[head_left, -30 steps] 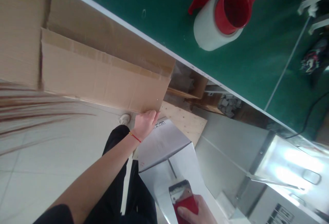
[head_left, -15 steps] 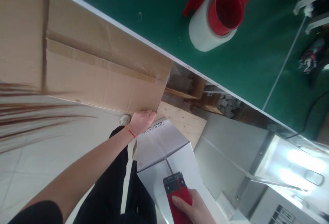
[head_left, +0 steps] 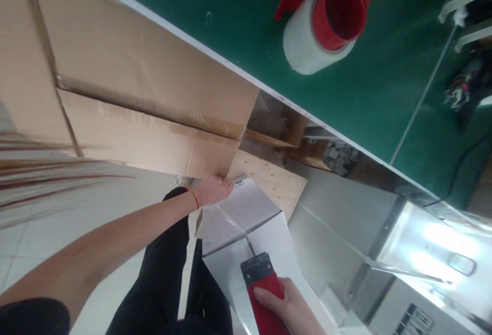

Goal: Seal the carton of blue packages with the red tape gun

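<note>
My left hand (head_left: 213, 190) grips the lower corner of a large brown cardboard box (head_left: 126, 99) that leans against the table edge. My right hand (head_left: 286, 308) holds a red tape dispenser (head_left: 262, 286) by its handle, its dark blade end pressed on a white box (head_left: 246, 232) below. A strip of clear tape runs from the dispenser along the white box's top seam toward my left hand. My black trousers show under the arms.
A green table (head_left: 246, 22) with a white rim carries a red-cored roll of stretch film (head_left: 319, 27). Below it are a plywood board (head_left: 274, 181), cardboard scraps (head_left: 282, 125) and shiny metal panels (head_left: 384, 243). A black cable (head_left: 461, 171) trails at the right.
The brown box has tilted, its upper flap swinging down toward me. My right hand moved the dispenser up the white box, and tape now lies along the seam.
</note>
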Demonstrator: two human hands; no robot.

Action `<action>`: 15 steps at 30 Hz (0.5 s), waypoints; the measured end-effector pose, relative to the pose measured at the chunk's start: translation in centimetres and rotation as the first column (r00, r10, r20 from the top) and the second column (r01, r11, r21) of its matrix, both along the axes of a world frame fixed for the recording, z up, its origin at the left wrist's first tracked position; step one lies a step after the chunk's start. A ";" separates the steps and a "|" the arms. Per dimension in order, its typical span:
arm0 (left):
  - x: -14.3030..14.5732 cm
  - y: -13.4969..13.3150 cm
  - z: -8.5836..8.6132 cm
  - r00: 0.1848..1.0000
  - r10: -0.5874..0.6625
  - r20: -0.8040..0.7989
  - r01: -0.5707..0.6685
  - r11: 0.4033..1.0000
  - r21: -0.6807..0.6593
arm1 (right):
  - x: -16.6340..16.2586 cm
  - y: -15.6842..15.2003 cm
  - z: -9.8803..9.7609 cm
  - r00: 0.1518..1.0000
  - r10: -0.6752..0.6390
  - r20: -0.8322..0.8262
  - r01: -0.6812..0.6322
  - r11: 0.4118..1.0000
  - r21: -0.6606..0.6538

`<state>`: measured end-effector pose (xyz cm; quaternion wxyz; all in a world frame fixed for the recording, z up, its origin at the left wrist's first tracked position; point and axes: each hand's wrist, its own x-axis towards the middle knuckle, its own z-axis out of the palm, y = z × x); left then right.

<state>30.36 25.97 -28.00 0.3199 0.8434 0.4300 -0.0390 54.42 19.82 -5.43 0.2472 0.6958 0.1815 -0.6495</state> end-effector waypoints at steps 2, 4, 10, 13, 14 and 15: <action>0.7 -0.1 -0.5 1.000 0.000 0.008 0.001 0.999 -0.051 | 0.4 -0.3 -0.2 1.000 0.007 0.002 -0.007 1.000 -0.015; 1.1 0.2 -1.0 0.999 0.042 0.022 -0.041 0.997 -0.063 | 0.9 -0.8 -0.4 0.999 0.016 0.030 -0.016 1.000 -0.015; 0.2 0.9 -2.1 0.985 0.154 0.076 -0.150 0.987 -0.063 | 2.2 -1.5 -0.9 0.996 0.054 0.072 -0.055 0.998 0.015; 0.0 1.6 -2.6 0.979 0.197 0.055 -0.195 0.980 -0.047 | 2.0 -1.4 -1.3 0.999 0.040 0.016 -0.041 0.999 0.029; 0.1 2.0 -2.7 0.977 0.204 0.059 -0.202 0.979 -0.040 | 1.9 -1.4 -1.4 1.000 0.024 -0.017 -0.023 0.999 0.039; 0.2 2.4 -2.8 0.975 0.211 0.065 -0.209 0.977 -0.035 | 1.8 -1.3 -1.5 0.999 0.005 -0.049 -0.003 0.999 0.048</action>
